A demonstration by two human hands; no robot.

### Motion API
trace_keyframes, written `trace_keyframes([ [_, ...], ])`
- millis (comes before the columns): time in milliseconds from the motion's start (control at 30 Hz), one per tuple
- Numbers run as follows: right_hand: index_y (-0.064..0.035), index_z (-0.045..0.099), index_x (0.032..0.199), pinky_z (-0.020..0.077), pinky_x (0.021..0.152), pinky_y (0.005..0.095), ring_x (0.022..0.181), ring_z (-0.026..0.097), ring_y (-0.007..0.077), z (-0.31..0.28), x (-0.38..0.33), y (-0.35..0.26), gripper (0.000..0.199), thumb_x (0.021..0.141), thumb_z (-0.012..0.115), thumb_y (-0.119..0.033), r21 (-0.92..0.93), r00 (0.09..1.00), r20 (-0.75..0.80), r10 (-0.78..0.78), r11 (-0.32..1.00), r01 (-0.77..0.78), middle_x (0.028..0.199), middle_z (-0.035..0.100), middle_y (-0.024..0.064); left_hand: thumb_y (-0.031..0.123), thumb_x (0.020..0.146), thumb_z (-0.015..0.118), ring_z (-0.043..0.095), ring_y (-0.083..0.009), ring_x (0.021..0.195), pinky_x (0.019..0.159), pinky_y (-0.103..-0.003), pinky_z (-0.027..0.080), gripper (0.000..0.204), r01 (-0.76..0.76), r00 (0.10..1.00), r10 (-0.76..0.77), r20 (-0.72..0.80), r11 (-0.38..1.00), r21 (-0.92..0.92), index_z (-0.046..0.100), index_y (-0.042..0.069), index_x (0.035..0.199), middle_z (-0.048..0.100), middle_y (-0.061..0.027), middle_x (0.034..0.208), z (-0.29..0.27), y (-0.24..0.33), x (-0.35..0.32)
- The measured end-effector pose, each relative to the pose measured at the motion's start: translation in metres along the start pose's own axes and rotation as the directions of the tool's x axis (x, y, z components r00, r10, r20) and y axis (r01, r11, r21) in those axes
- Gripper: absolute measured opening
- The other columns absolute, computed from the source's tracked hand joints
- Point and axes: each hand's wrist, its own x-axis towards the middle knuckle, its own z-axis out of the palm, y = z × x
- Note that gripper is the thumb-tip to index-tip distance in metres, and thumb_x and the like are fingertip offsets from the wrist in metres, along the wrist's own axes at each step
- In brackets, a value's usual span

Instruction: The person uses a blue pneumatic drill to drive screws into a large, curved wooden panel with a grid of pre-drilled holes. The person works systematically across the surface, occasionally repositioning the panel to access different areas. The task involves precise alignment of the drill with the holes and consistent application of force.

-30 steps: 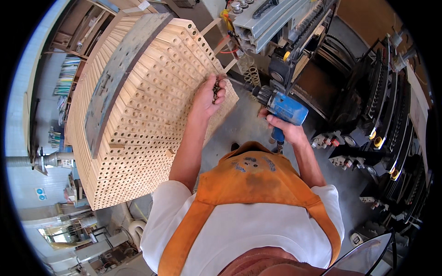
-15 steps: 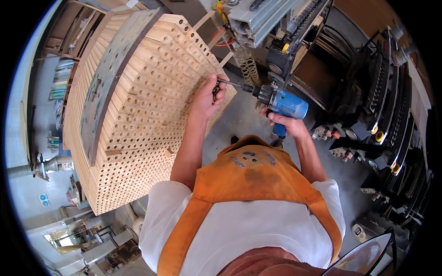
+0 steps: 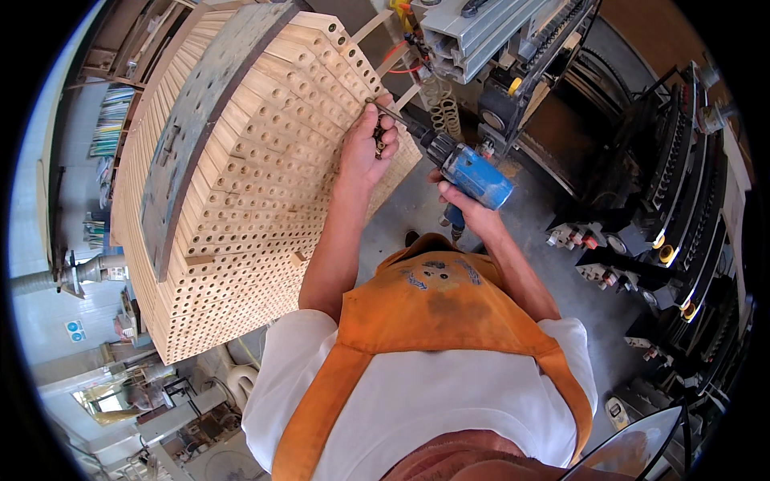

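Note:
A large stack of pale wooden bars (image 3: 265, 184), drilled with rows of round holes, fills the left side. Close to its upper right edge, my left hand (image 3: 361, 160) is curled around several small brass-coloured metal pieces (image 3: 379, 146); their exact kind is too small to tell. My right hand (image 3: 468, 207) grips a blue power drill (image 3: 479, 178) by its handle. The drill's long thin bit (image 3: 393, 115) points up and left, its tip at the thumb and fingertips of my left hand. Those fingers partly hide what is at the tip.
A dark, worn board (image 3: 196, 132) lies across the top of the stack. Narrow wooden strips (image 3: 371, 27) stick out beyond its far side. Grey metal profiles (image 3: 473, 36) and a coiled air hose (image 3: 443, 108) are ahead. Black machinery (image 3: 642, 224) stands along the right.
The drill has moved left and tilted, its bit now slanting up to my left fingertips. My left hand has shifted slightly up and right, still curled around the metal pieces.

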Motion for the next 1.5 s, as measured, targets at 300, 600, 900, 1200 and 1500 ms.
trace_keyframes([
  [300,-0.0053,0.066,0.106,0.0504,0.071,0.0268,0.081,0.061,0.0107,-0.001,0.005,-0.001,0.023,0.084,0.07,-0.01,-0.106,0.999,0.017,-0.035,0.994,0.037,0.094,0.068,0.0029,0.027,0.099,0.046,0.044,-0.0073,0.062,0.044,-0.018,0.033,0.031,0.176,0.984,-0.175,-0.021,0.981,0.082,0.051,0.001,0.117,0.051,0.0003,0.081,-0.015,-0.014,-0.023],
  [600,-0.0049,0.064,0.107,0.0487,0.075,0.0247,0.085,0.061,0.0084,0.006,0.005,-0.013,0.025,0.083,0.065,-0.002,-0.278,0.994,0.024,-0.102,0.955,0.105,0.095,0.069,0.0012,0.023,0.099,0.047,0.042,-0.006,0.059,0.043,-0.018,0.032,0.034,0.242,0.97,-0.241,-0.011,0.97,0.015,0.049,-0.001,0.123,0.052,-0.0004,0.084,-0.033,-0.037,-0.032],
  [900,-0.0053,0.064,0.108,0.0493,0.071,0.0242,0.08,0.06,0.0079,0.006,0.009,-0.008,0.026,0.083,0.066,-0.002,-0.287,0.986,0.038,-0.161,0.943,0.165,0.092,0.069,0.0021,0.012,0.097,0.047,0.048,-0.0081,0.065,0.046,-0.018,0.035,0.031,0.073,0.997,-0.072,-0.015,0.988,0.133,0.05,-0.001,0.125,0.057,-0.0063,0.097,-0.013,-0.01,-0.032],
  [1200,-0.0052,0.064,0.109,0.0484,0.074,0.0257,0.082,0.06,0.0093,0.007,0.004,-0.016,0.024,0.085,0.067,-0.008,-0.305,0.986,0.043,-0.164,0.937,0.169,0.096,0.069,0.0028,0.013,0.098,0.047,0.048,-0.009,0.067,0.049,-0.021,0.037,0.027,-0.079,0.992,0.102,-0.075,0.961,0.267,0.052,-0.001,0.121,0.056,-0.0064,0.097,0.0,0.007,-0.01],
  [1500,-0.0065,0.063,0.113,0.049,0.078,0.0279,0.092,0.061,0.0117,-0.023,-0.037,-0.007,0.028,0.086,0.068,-0.01,-0.418,0.984,0.003,-0.175,0.894,0.161,0.105,0.068,0.0024,0.014,0.099,0.047,0.044,-0.0086,0.065,0.049,-0.021,0.036,0.028,-0.106,0.966,0.148,-0.213,0.974,0.2,0.052,-0.001,0.121,0.051,-0.0035,0.088,0.014,0.002,-0.002],
])
